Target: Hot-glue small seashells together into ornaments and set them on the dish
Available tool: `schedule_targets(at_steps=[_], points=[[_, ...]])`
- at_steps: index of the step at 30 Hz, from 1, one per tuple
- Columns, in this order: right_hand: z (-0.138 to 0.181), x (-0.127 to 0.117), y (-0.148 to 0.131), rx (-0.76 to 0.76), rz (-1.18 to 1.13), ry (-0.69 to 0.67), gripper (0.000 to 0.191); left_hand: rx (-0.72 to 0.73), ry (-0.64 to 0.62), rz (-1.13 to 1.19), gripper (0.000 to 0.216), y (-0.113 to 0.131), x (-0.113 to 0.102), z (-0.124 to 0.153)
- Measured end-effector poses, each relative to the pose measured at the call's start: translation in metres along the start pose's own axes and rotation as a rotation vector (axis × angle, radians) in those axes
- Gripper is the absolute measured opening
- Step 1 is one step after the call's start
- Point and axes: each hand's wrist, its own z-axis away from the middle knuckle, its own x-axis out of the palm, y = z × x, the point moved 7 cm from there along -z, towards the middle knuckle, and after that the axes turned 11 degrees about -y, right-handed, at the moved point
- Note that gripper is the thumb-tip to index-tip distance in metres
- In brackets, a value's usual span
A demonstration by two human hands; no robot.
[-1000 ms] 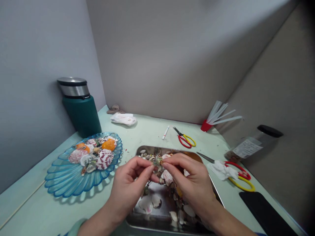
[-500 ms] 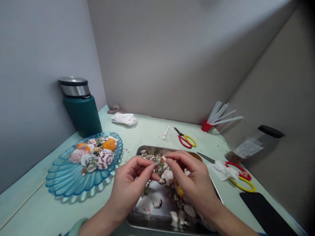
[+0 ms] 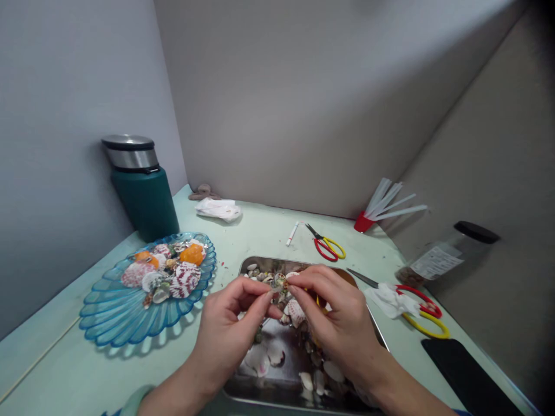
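My left hand [image 3: 238, 315] pinches a small greyish, see-through piece [image 3: 276, 288] between thumb and forefinger. Close beside it, the thumb and forefinger of my right hand [image 3: 333, 306] are pressed together, and whatever they hold is too small to make out. Both hands are over a metal tray [image 3: 264, 390] of mixed seashells. Below the fingertips lies a white and reddish scallop shell [image 3: 296, 312]. Paler shells [image 3: 260, 359] rest on the bare tray floor near my left wrist. My right hand hides part of the shell heap.
A blue scalloped dish [image 3: 130, 318] holds shells on the left, before a green flask [image 3: 145, 196]. Behind the tray are small scissors [image 3: 323, 242] and a white stick [image 3: 292, 233]. Larger scissors [image 3: 427, 315], a jar [image 3: 446, 257], a red cup [image 3: 363, 222] and a black phone-like slab [image 3: 468, 375] stand right.
My right fingertips have shifted slightly left and down, closer to the left ones and more closed. The left hand stays almost in place, still pinching the small piece.
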Motion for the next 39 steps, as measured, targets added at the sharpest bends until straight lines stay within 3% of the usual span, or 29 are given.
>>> schedule_targets(at_steps=[8, 14, 22, 31, 39], points=[[0.004, 0.003, 0.003, 0.079, 0.001, 0.032, 0.011, -0.022, 0.009, -0.025, 0.005, -0.001, -0.001, -0.001], [0.001, -0.001, 0.010, 0.163, -0.099, -0.011, 0.012, -0.111, 0.025, 0.096, 0.007, -0.005, 0.002, -0.002], [-0.003, 0.003, 0.006, 0.092, -0.105, -0.077, 0.014, -0.115, 0.021, 0.111, 0.007, -0.005, 0.001, -0.003], [0.001, 0.006, 0.023, 0.294, -0.243, -0.064, 0.012, -0.110, 0.012, 0.081, 0.006, -0.005, 0.002, -0.004], [-0.001, 0.002, 0.006, 0.060, -0.071, -0.013, 0.013, -0.109, 0.007, 0.086, 0.006, -0.006, 0.002, -0.003]])
